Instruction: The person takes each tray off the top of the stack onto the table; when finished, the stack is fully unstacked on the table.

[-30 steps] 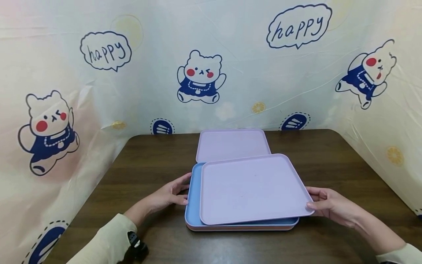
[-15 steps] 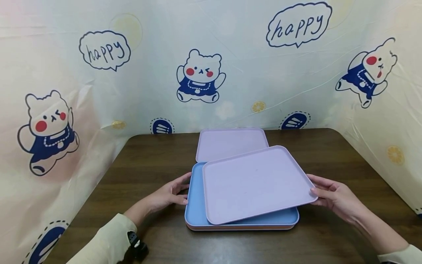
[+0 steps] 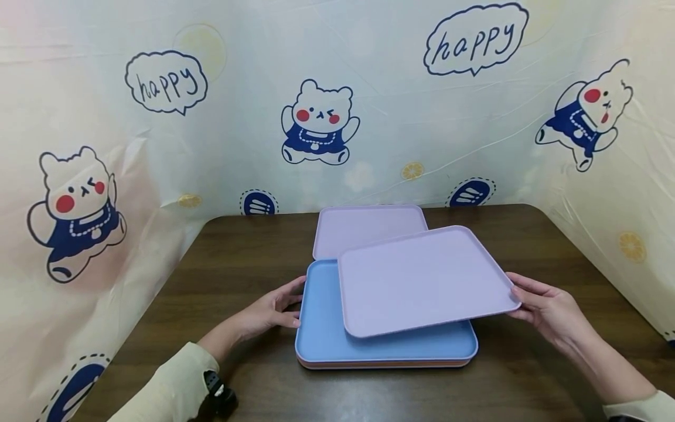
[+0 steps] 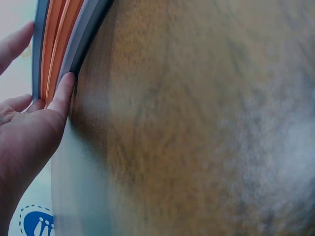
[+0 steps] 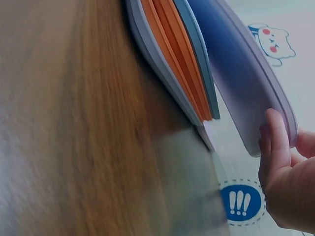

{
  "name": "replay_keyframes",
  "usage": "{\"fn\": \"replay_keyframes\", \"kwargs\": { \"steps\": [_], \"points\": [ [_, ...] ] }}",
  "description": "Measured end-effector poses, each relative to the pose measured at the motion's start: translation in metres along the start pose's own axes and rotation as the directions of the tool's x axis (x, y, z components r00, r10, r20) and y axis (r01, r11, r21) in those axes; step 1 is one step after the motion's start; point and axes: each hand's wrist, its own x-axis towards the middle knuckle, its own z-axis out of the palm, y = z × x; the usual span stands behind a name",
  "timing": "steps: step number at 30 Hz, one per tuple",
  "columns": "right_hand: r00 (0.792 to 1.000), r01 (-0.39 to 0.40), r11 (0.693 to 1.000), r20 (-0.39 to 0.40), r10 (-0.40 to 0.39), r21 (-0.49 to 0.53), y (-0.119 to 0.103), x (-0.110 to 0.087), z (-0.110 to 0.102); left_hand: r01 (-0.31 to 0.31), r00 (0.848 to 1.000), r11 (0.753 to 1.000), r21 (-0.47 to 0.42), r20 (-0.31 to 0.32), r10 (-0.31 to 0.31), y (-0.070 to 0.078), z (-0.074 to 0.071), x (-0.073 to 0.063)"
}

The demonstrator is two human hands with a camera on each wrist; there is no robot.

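My right hand [image 3: 551,308] pinches the right edge of a lavender tray [image 3: 427,281], thumb on top and fingers underneath. The tray is tilted, raised over a stack topped by a blue tray [image 3: 319,316]. Both wrist views show the stack's layered edges: orange trays [image 5: 179,59] lie under the blue one, with greyish trays at the bottom. In the right wrist view a gap separates the lifted lavender tray [image 5: 246,93] from the stack. My left hand [image 3: 266,310] rests its extended fingertips and thumb against the stack's left side.
A second lavender tray [image 3: 364,228] lies on the brown wooden table [image 3: 248,252] behind the stack, partly covered by the lifted one. A patterned curtain [image 3: 232,129] with bears surrounds the table at the back and sides. A dark device [image 3: 221,398] sits on my left wrist.
The lavender tray in my right hand has moved up and right, rising off the blue tray and uncovering more of it. My left hand has stayed at the stack's side.
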Motion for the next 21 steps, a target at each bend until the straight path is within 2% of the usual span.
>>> {"fn": "replay_keyframes", "kwargs": {
  "steps": [11, 15, 21],
  "points": [
    [0.987, 0.123, 0.987, -0.12, -0.111, 0.103, -0.014, 0.014, -0.02, 0.009, 1.0, 1.0, 0.0, -0.004, -0.009, -0.001, -0.002, 0.0],
    [0.979, 0.13, 0.984, -0.175, -0.107, 0.124, -0.024, 0.021, -0.03, 0.01, 1.0, 1.0, 0.01, -0.005, -0.01, 0.0, -0.002, 0.0],
    [0.955, 0.084, 0.992, -0.29, -0.055, 0.089, -0.044, 0.038, -0.047, 0.01, 1.0, 1.0, 0.009, -0.006, -0.01, 0.0, -0.002, 0.0]
  ]
}}
